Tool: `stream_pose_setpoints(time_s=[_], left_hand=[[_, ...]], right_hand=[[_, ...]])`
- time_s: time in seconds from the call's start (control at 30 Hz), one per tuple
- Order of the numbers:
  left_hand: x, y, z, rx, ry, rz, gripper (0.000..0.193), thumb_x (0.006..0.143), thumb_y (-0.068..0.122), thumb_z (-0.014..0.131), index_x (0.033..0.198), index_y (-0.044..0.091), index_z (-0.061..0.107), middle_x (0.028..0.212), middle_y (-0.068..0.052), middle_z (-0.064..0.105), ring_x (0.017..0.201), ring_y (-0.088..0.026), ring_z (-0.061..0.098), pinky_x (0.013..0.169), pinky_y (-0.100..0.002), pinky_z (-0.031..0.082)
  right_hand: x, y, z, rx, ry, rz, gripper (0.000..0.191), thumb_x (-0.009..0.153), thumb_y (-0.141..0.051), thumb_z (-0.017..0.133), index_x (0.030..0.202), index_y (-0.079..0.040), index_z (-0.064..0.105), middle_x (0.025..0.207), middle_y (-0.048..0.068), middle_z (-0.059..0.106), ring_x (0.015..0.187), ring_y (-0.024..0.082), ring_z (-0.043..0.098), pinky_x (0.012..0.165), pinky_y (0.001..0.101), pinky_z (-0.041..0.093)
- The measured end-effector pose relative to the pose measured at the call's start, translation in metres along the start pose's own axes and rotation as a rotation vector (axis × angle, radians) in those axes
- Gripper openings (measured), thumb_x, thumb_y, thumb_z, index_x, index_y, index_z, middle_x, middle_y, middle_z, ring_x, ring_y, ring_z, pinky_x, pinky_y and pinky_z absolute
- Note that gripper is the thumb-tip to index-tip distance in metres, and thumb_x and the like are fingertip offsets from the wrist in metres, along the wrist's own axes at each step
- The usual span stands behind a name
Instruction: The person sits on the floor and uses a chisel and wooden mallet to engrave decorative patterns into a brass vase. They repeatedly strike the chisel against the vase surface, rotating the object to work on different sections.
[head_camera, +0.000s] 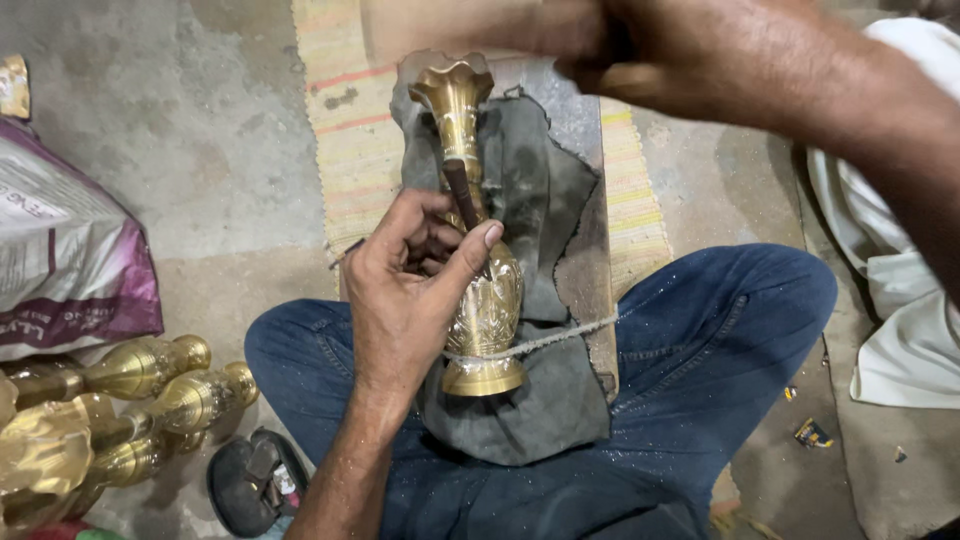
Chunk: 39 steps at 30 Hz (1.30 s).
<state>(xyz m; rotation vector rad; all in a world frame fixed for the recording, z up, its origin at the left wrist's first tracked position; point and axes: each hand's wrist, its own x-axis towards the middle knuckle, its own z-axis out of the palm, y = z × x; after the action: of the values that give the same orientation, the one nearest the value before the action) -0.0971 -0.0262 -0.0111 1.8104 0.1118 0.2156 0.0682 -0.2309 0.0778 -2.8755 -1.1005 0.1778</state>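
A brass vase (487, 300) with an engraved belly and a flared mouth lies on a grey cloth (540, 400) over a board across my lap. My left hand (410, 290) grips the vase at its neck and upper belly, thumb across the front, and also holds a thin dark tool (462, 195) against the neck. A string (560, 335) runs over the vase's lower belly. My right hand (640, 50) is raised above the vase's mouth, blurred, fingers closed on a handle-like object that I cannot make out.
Several more brass vases (150, 400) lie on the concrete floor at the lower left, beside a pink and white sack (70, 270). A striped mat (345, 130) lies under the board. White cloth (900, 300) sits at the right, a dark sandal (250, 480) near my left knee.
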Motion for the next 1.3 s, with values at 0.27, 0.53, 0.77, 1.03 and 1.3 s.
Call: stream_pose_setpoints(time_s=[0.27,0.53,0.77,1.03,1.3], left_hand=[[-0.003,-0.011,-0.024,-0.295,0.167,0.064,0.021,0.102,0.014,0.075,0.117,0.003,0.064,0.095,-0.006,0.074,0.081,-0.013,0.073,0.069,-0.026,0.061],[-0.002,-0.027,-0.058,-0.284,0.190,-0.034,0.019,0.101,0.006,0.069,0.119,0.001,0.064,0.093,-0.008,0.073,0.079,-0.016,0.076,0.068,-0.029,0.064],[-0.002,-0.004,-0.024,-0.071,-0.221,0.180,0.028,0.098,0.008,0.076,0.123,0.000,0.067,0.105,-0.009,0.078,0.088,-0.014,0.077,0.078,-0.030,0.068],[0.029,0.016,-0.014,0.330,-0.408,0.256,0.033,0.093,0.024,0.079,0.120,0.008,0.070,0.081,-0.004,0.078,0.073,-0.011,0.078,0.063,-0.029,0.064],[0.030,0.022,-0.016,0.390,-0.441,0.322,0.031,0.093,0.025,0.079,0.119,0.010,0.070,0.081,-0.003,0.077,0.073,-0.012,0.078,0.062,-0.031,0.063]], right_hand=[[-0.052,0.013,0.048,0.146,0.368,-0.031,0.027,0.097,-0.015,0.078,0.114,-0.001,0.062,0.097,0.012,0.071,0.086,0.026,0.071,0.073,0.0403,0.057],[-0.112,-0.002,0.153,0.881,0.484,0.242,0.049,0.089,-0.012,0.078,0.132,0.000,0.059,0.105,0.009,0.070,0.098,0.013,0.064,0.086,0.0344,0.054],[-0.123,-0.010,0.189,0.793,0.329,0.445,0.053,0.083,-0.005,0.080,0.130,-0.001,0.056,0.106,0.020,0.069,0.101,0.022,0.068,0.087,0.0366,0.053],[-0.121,-0.026,0.154,0.731,0.453,0.325,0.058,0.085,0.000,0.074,0.140,-0.004,0.056,0.115,0.018,0.074,0.111,0.027,0.072,0.094,0.0403,0.056],[-0.115,-0.022,0.118,0.476,0.538,0.352,0.036,0.096,-0.015,0.082,0.127,-0.006,0.066,0.100,0.014,0.076,0.087,0.026,0.076,0.073,0.0380,0.060]])
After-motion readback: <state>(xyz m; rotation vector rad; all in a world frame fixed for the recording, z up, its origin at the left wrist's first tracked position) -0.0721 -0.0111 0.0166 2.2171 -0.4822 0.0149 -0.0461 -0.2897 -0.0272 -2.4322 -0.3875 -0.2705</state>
